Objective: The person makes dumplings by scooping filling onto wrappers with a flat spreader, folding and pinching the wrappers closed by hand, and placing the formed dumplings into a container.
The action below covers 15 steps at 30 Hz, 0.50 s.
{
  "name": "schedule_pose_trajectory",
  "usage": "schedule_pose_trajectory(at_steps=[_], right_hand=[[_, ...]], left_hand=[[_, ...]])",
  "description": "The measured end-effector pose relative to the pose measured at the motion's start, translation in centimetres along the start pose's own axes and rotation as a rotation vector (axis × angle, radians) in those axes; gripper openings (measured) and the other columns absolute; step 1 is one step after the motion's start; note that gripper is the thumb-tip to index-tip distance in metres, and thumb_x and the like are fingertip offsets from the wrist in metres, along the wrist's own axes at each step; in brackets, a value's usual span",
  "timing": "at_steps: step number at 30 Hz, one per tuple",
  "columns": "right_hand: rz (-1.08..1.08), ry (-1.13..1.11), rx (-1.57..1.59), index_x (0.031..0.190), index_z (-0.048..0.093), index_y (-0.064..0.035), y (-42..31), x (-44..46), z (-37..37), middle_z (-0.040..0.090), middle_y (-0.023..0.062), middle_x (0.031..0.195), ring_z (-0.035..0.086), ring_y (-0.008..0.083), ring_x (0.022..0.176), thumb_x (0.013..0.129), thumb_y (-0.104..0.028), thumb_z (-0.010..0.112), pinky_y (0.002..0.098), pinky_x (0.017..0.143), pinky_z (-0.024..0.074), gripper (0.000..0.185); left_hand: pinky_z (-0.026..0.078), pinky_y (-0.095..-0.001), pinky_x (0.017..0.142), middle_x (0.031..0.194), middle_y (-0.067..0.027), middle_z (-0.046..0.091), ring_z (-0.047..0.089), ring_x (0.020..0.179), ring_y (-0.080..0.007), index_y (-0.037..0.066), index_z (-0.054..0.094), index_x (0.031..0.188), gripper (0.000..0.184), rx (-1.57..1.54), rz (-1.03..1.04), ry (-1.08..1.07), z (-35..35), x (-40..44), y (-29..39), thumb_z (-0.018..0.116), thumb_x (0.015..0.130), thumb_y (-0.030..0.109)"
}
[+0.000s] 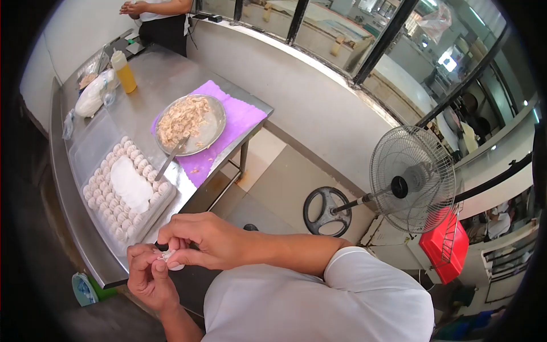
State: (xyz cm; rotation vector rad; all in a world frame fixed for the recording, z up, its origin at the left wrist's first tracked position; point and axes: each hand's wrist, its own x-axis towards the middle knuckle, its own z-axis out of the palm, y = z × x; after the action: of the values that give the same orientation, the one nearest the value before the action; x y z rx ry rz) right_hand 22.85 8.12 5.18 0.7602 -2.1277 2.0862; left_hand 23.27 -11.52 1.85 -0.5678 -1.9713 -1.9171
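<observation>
One small dumpling (178, 267) is sitting between both hands, low in view, off the near edge of the table (176, 71). It is looking white and soft, with a gathered, uneven top and a smooth, rounded side showing; fingers are covering much of the rest. The right hand (199, 240) is pinching it from above, thumb and forefinger pressing on the dough. The left hand (149, 278) is cradling it from the other side, fingers curling in, grasping the same piece.

Counts: two working hands, one dumpling in them. Dozens of finished dumplings (118, 223), white and pleated, are packing one clear plastic container (161, 210); the exact number is not readable, since one flat white layer (130, 185) is covering the middle. One round metal pan (213, 124) is holding one heap of pale, chunky filling (181, 117). One metal spatula (165, 166) is leaning out of the pan toward the container. One purple cloth (242, 111) is lying under the pan. One squeeze bottle (125, 76) with yellow liquid is standing farther back, and one white plastic bag (91, 101) is slumping near it. One standing fan (413, 179) is occupying the right side, one red bin (450, 251) just below. One other person (162, 25) is standing at the far end, hands together; what they are grasping, cannot tell.
</observation>
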Motion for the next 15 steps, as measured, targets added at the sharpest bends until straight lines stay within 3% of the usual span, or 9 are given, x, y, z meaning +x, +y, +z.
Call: schedule_pose_trajectory(at_steps=[3,6,8,12,15], right_hand=[[-0.066,-0.036,-0.075,0.095,0.063,-0.0015,0.7,0.2,-1.6,0.057,0.0089,0.085,0.062,0.0244,0.075,0.092,-0.014,0.071,0.0351,0.068,0.0491,0.015],[-0.144,-0.054,-0.091,0.095,0.063,-0.0011,1.0,0.6,-3.0,0.058,0.0089,0.085,0.063,0.0225,0.075,0.092,-0.015,0.071,0.0343,0.067,0.0498,0.016],[-0.042,-0.032,0.087,0.087,0.063,-0.0008,0.6,0.8,-4.0,0.057,0.0111,0.082,0.059,0.0239,0.071,0.090,-0.014,0.072,0.0366,0.066,0.0459,0.016],[-0.061,-0.019,0.062,0.087,0.062,-0.0007,1.6,1.2,-6.1,0.056,0.0110,0.081,0.058,0.0245,0.071,0.090,-0.015,0.071,0.0372,0.066,0.0454,0.017],[-0.107,-0.116,-0.045,0.097,0.064,-0.0007,2.3,1.5,-8.2,0.055,0.0101,0.088,0.060,0.0230,0.070,0.095,-0.012,0.067,0.0356,0.065,0.0467,0.012]], left_hand=[[0.042,-0.0292,0.079,0.092,-0.0081,0.054,0.052,0.087,-0.0198,0.002,0.064,0.093,0.018,-0.024,-0.102,-0.016,1.4,1.3,0.8,0.074,0.091,0.017],[0.040,-0.0261,0.077,0.092,-0.0078,0.054,0.051,0.087,-0.0180,0.001,0.064,0.091,0.018,-0.010,0.023,-0.050,2.4,2.1,-0.5,0.075,0.090,0.016],[0.040,-0.0250,0.075,0.091,-0.0078,0.054,0.051,0.086,-0.0172,0.001,0.065,0.090,0.017,0.005,0.033,-0.066,2.9,2.8,-0.6,0.075,0.089,0.014],[0.040,-0.0230,0.070,0.089,-0.0079,0.054,0.051,0.080,-0.0155,0.000,0.066,0.086,0.013,0.046,-0.070,-0.132,4.5,4.4,-0.1,0.075,0.086,0.009],[0.041,-0.0235,0.067,0.087,-0.0074,0.054,0.052,0.077,-0.0154,0.000,0.067,0.085,0.013,0.050,-0.038,-0.193,5.5,5.7,-0.6,0.076,0.084,0.008]])
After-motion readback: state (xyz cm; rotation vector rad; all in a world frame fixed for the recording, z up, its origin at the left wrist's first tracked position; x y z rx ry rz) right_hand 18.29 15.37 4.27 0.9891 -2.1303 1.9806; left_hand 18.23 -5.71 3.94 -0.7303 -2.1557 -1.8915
